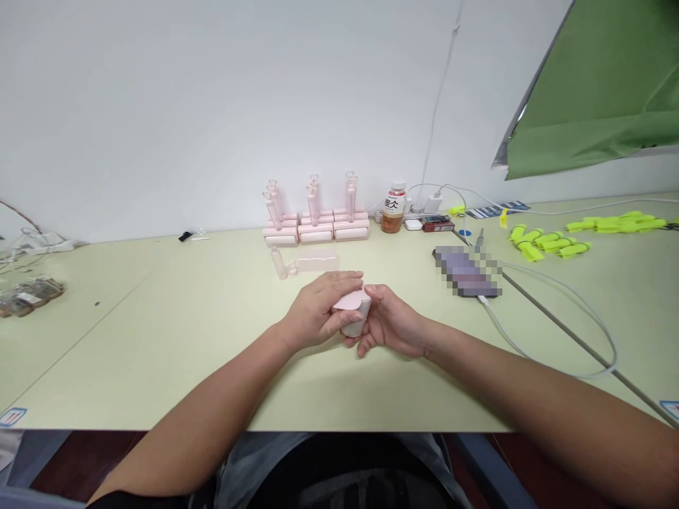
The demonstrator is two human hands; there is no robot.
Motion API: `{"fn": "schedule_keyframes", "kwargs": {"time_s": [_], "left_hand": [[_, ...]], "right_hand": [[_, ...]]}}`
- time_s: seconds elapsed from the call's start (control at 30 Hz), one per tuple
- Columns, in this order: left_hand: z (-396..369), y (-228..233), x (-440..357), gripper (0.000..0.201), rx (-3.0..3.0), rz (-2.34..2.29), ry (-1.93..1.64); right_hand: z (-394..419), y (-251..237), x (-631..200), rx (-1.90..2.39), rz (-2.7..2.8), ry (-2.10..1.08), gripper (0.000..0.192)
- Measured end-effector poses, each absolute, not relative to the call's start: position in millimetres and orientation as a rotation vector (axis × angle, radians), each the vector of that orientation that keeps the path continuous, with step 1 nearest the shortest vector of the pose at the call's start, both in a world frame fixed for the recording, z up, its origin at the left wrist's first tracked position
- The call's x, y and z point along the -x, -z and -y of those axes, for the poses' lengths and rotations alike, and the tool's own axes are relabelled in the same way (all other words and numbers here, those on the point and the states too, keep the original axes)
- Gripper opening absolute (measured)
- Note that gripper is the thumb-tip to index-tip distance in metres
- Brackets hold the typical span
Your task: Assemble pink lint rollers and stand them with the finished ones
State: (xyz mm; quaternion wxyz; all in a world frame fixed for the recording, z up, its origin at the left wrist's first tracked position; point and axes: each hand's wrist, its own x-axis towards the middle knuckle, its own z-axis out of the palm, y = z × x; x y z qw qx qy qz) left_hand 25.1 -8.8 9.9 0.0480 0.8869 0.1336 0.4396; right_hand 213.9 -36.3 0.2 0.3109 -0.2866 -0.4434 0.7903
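My left hand (318,309) and my right hand (391,322) meet above the middle of the pale green table (175,339). Together they grip a small pink and white lint roller part (354,309), its pink top showing between my fingers. Just beyond my hands lies a loose pink roller with a clear handle (305,263). Further back, by the wall, stand several assembled pink lint rollers (315,215) in rows with their handles pointing up.
A phone (467,272) on a white cable lies right of my hands. A drink bottle (393,207), chargers and small boxes sit by the wall. Yellow-green clips (552,244) are scattered at the far right. Bagged items (26,293) rest at the left edge.
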Motion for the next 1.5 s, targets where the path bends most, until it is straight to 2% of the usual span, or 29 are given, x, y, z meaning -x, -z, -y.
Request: {"fn": "schedule_keyframes", "kwargs": {"time_s": [0.27,0.43,1.07,1.27,1.37,1.5], "left_hand": [[16.0,-10.8,-29.5,0.029,-2.696,-0.495,-1.436],[19.8,-11.2,-33.7,0.025,-2.686,-0.527,-1.499],[24.4,-4.7,-36.9,0.035,-2.634,-0.802,-1.495],[22.7,-6.8,-36.3,0.025,-2.587,-0.801,-1.484],[19.5,-8.7,-34.6,0.023,-2.477,-0.761,-1.417],[14.8,-7.7,-31.9,0.031,-2.286,-0.782,-1.311]], "right_hand": [[40.0,-1.8,-211.7,0.721,1.192,-2.147,0.065],[40.4,-2.8,-211.2,0.749,1.21,-2.121,0.058],[43.0,-6.9,-207.6,0.941,1.173,-2.103,0.058],[44.4,-5.8,-204.2,0.97,1.187,-2.016,0.056],[44.1,-2.2,-202.4,1.003,1.225,-1.894,0.059],[41.9,4.5,-202.8,1.032,1.339,-1.813,0.07]]}}
